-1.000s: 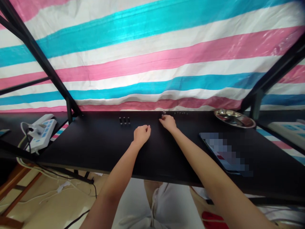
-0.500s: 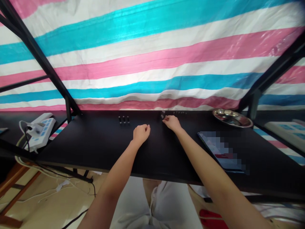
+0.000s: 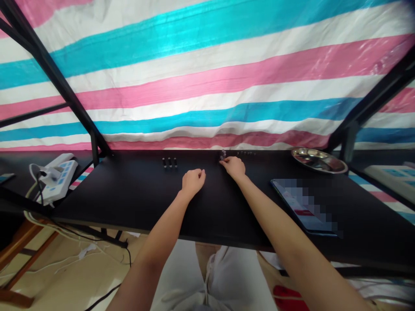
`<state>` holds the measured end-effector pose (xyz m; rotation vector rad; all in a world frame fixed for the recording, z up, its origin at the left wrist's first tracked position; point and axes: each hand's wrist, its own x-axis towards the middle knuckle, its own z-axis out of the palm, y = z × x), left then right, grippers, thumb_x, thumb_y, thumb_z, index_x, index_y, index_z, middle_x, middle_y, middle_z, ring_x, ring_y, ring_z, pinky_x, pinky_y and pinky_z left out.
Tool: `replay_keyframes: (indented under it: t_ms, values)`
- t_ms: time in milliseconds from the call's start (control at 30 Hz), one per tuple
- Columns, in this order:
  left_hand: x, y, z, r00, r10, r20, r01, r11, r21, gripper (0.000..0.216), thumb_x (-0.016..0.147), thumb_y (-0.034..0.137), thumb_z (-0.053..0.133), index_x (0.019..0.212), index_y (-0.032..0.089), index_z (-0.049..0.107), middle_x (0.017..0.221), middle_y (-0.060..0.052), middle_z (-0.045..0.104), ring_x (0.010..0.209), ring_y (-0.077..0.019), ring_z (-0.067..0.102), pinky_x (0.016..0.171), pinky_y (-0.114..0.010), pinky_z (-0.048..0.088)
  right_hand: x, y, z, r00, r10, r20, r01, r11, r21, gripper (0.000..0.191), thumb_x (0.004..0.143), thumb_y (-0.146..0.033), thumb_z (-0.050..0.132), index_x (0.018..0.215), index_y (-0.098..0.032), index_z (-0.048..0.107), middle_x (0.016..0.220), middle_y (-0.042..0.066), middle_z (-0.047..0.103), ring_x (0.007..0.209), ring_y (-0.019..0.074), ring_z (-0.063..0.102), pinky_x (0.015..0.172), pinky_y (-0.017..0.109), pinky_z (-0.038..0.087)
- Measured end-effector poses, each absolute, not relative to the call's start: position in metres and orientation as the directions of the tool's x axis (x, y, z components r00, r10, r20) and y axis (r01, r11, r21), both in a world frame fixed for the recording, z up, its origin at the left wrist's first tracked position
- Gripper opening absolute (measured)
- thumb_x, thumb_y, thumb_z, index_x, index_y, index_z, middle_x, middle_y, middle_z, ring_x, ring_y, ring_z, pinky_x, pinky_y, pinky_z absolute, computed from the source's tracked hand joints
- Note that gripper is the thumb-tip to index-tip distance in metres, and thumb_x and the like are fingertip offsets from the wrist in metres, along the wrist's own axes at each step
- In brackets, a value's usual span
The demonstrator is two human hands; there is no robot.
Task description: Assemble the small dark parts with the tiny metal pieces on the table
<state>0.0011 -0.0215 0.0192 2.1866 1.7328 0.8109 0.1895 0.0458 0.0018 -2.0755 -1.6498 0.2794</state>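
My right hand [image 3: 234,167] is at the far side of the black table, thumb and fingers pinched together. Its fingertips touch or nearly touch a small cluster of clear and dark pieces [image 3: 222,154], too small to name. Whatever the fingertips hold is hidden. My left hand [image 3: 193,180] rests on the table nearer to me, its fingers curled into a loose fist with nothing visible in it. Left of it stand three small dark cylinders with pale ends [image 3: 170,163] in a row. Several tiny pieces [image 3: 246,153] lie in a line right of the cluster.
A shiny round metal tray [image 3: 319,160] sits at the back right. In front of it lies a tablet-like device [image 3: 304,207] with a blurred screen. White power strips [image 3: 58,183] with cables are at the left, beside a black frame post [image 3: 76,106]. Striped sheeting [image 3: 207,86] hangs behind.
My right hand shifts very slightly at the cluster of small pieces. My left hand stays in place, and the whole view slides a little to the right.
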Motion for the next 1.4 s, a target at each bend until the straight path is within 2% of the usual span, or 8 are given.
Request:
replay_keyframes:
  t_ms: [167, 300, 433, 567, 767, 1133, 1300, 1400]
  values:
    - [0.000, -0.021, 0.021, 0.110, 0.949, 0.297, 0.865, -0.238, 0.442, 0.033, 0.086, 0.035, 0.036, 0.064, 0.018, 0.054, 0.066, -0.006, 0.058, 0.062, -0.0171, 0.054, 0.056, -0.025, 0.032, 0.191, 0.047, -0.001, 0.246, 0.964, 0.101, 0.856, -0.168, -0.488, 0.031, 0.075, -0.037, 0.059, 0.099, -0.018, 0.068, 0.094, 0.011, 0.068, 0.091, 0.0248, 0.062, 0.074, 0.032, 0.045]
    - [-0.006, -0.019, 0.025, -0.024, 0.941, 0.337, 0.870, -0.147, 0.471, 0.022, 0.086, 0.032, 0.038, 0.094, 0.020, 0.055, 0.085, -0.008, 0.062, 0.074, -0.0196, 0.059, 0.062, -0.026, 0.038, 0.193, 0.039, 0.005, 0.244, 0.966, 0.081, 0.853, -0.174, -0.492, 0.037, 0.074, -0.035, 0.059, 0.105, -0.015, 0.064, 0.098, 0.012, 0.067, 0.094, 0.0251, 0.061, 0.075, 0.032, 0.045]
    - [-0.015, -0.014, 0.029, -0.172, 0.949, 0.265, 0.850, 0.007, 0.527, 0.042, 0.084, 0.030, 0.041, 0.124, 0.019, 0.038, 0.094, -0.012, 0.063, 0.077, -0.0241, 0.062, 0.067, -0.032, 0.042, 0.189, 0.017, 0.018, 0.214, 0.974, 0.081, 0.848, -0.144, -0.511, 0.033, 0.076, -0.036, 0.056, 0.100, -0.016, 0.066, 0.097, 0.012, 0.067, 0.094, 0.0260, 0.061, 0.077, 0.034, 0.046]
    - [-0.026, -0.007, 0.028, -0.266, 0.934, 0.237, 0.842, 0.105, 0.529, 0.055, 0.084, 0.029, 0.041, 0.135, 0.016, 0.025, 0.100, -0.016, 0.063, 0.082, -0.0285, 0.063, 0.071, -0.036, 0.044, 0.179, -0.006, 0.020, 0.169, 0.962, 0.214, 0.821, -0.017, -0.571, 0.028, 0.080, -0.033, 0.050, 0.097, -0.018, 0.067, 0.093, 0.008, 0.069, 0.090, 0.0226, 0.062, 0.077, 0.033, 0.046]
    - [-0.035, 0.001, 0.024, -0.304, 0.928, 0.214, 0.844, 0.158, 0.513, 0.057, 0.084, 0.028, 0.039, 0.137, 0.016, 0.023, 0.105, -0.016, 0.063, 0.088, -0.0294, 0.063, 0.075, -0.037, 0.045, 0.168, -0.019, 0.015, -0.051, 0.939, 0.339, 0.807, 0.239, -0.540, 0.026, 0.082, -0.029, 0.048, 0.098, -0.019, 0.066, 0.093, 0.006, 0.069, 0.082, 0.0185, 0.062, 0.078, 0.030, 0.046]
    - [-0.039, 0.013, 0.022, -0.322, 0.923, 0.211, 0.838, 0.174, 0.518, 0.047, 0.086, 0.029, 0.040, 0.130, 0.017, 0.031, 0.097, -0.017, 0.065, 0.088, -0.0281, 0.063, 0.076, -0.037, 0.044, 0.163, -0.024, 0.019, -0.124, 0.944, 0.306, 0.812, 0.274, -0.516, 0.025, 0.083, -0.028, 0.047, 0.097, -0.020, 0.066, 0.094, 0.005, 0.069, 0.083, 0.0178, 0.062, 0.077, 0.029, 0.046]
    - [-0.040, 0.016, 0.017, -0.230, 0.943, 0.241, 0.816, 0.051, 0.576, 0.023, 0.087, 0.028, 0.038, 0.105, 0.018, 0.048, 0.086, -0.015, 0.065, 0.080, -0.0258, 0.063, 0.070, -0.035, 0.043, 0.162, -0.023, 0.017, -0.141, 0.947, 0.287, 0.804, 0.279, -0.525, 0.025, 0.083, -0.029, 0.047, 0.095, -0.022, 0.067, 0.094, 0.005, 0.069, 0.084, 0.0183, 0.062, 0.078, 0.030, 0.045]
    - [-0.030, 0.015, 0.013, -0.112, 0.959, 0.259, 0.656, -0.124, 0.744, 0.011, 0.085, 0.026, 0.044, 0.092, 0.019, 0.048, 0.073, -0.006, 0.063, 0.068, -0.0167, 0.061, 0.064, -0.027, 0.043, 0.160, -0.022, 0.014, -0.125, 0.947, 0.296, 0.759, 0.284, -0.586, 0.025, 0.082, -0.030, 0.047, 0.096, -0.021, 0.066, 0.091, 0.006, 0.068, 0.082, 0.0177, 0.061, 0.078, 0.030, 0.045]
